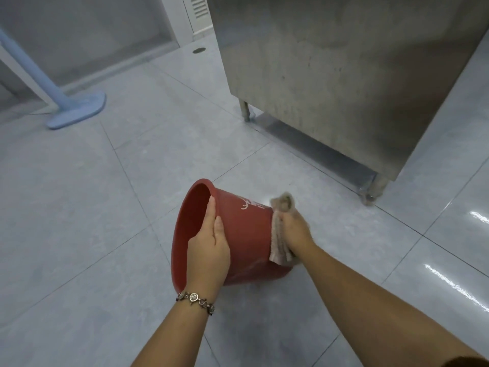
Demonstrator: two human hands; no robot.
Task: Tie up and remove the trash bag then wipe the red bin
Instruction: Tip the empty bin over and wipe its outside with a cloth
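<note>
Two hands are working on the red bin (246,234), which is lying tipped on its side over the tiled floor (105,207), mouth facing left. No trash bag is showing in it or anywhere nearby, so the tying and removing step is probably finished and the wiping is under way. The left hand (209,250) is gripping the rim, thumb lying along the outer wall and fingers curling inside the mouth. The right hand (293,229) is clutching a beige cloth (280,234) and pressing it against the bin's base. How much of the outer wall is already clean is hard to judge; the bin's inside, far side and underside are hidden, and the white marking on it is blurred.
</note>
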